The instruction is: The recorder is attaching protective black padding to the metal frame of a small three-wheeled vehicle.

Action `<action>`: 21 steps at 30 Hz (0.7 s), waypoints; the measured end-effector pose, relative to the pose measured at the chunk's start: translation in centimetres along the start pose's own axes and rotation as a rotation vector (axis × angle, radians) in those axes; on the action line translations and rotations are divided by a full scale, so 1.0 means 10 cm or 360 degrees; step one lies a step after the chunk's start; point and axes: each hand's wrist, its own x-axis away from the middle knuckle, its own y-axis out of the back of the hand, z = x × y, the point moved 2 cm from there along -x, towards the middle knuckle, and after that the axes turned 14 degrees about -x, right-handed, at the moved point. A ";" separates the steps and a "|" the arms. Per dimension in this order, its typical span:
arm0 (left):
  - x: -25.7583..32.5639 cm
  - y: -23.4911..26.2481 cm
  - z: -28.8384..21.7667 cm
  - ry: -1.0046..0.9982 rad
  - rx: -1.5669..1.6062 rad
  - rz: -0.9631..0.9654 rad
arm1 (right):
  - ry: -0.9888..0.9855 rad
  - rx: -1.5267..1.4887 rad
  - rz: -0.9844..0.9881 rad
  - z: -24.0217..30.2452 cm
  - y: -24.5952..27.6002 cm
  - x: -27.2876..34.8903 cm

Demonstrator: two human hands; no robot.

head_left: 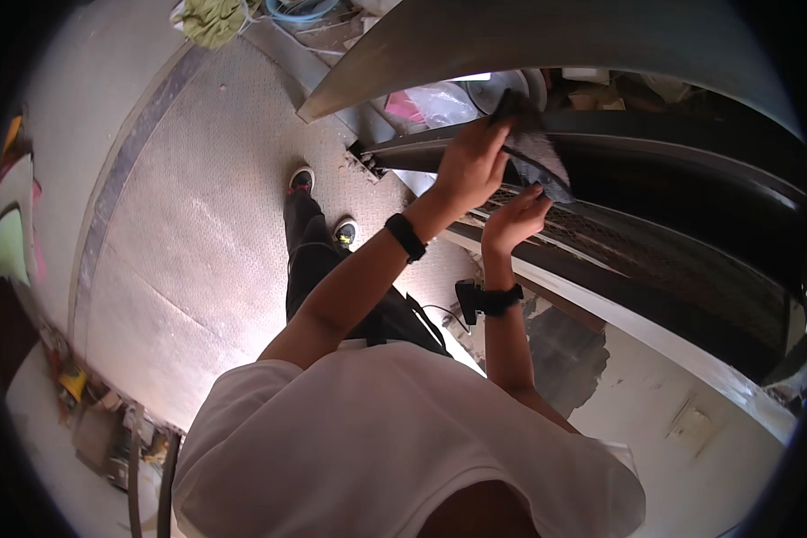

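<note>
A: What is held, and where?

B: A dark cloth (533, 152) is held at about one o'clock of the view, against the edge of a curved dark rail (655, 134). The left hand (472, 167) is closed on the cloth's upper part, with the fingers wrapped over it. The right hand (514, 220) is placed just below, at the cloth's lower end; its fingers are curled up and touch the cloth, but how firm that grip is cannot be told.

A: What is seen on the wrists?

B: A black band (406, 237) is worn on the left wrist, and a black strap with a small boxy unit (486, 299) on the right.

A: What packages are seen?

B: A clear plastic bag with something pink inside (426, 104) is seen at twelve o'clock, behind the rail, just left of the cloth. A yellow-green rag (213, 20) lies at eleven o'clock on the floor edge. A pale square patch (692, 430) is seen at four o'clock on the wall.

A: And below?

B: A textured metal floor (197, 233) is seen at nine o'clock, with two shoes (323, 206) on it.
</note>
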 end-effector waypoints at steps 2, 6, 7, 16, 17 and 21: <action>0.27 -0.13 0.35 0.0069 -0.0118 0.0092 | -0.0041 0.0009 0.0056 -0.16 -0.08 0.15; 0.62 -0.44 0.95 0.0080 -0.0250 0.0045 | -0.0098 0.0309 0.0447 -0.83 -0.30 0.50; 0.67 -0.46 1.08 0.0110 -0.0247 0.0087 | -0.0027 0.0434 0.0635 -1.08 -0.37 0.61; 0.41 -0.09 0.50 -0.0024 0.0044 0.0040 | 0.0005 -0.0399 0.0340 -0.45 0.01 0.25; 0.27 -0.02 0.18 0.0079 0.0083 0.0191 | 0.0093 -0.0511 0.0251 -0.28 0.15 0.08; -0.07 0.08 -0.29 -0.0007 0.0532 -0.0037 | 0.0036 -0.0674 0.0003 0.22 0.29 -0.11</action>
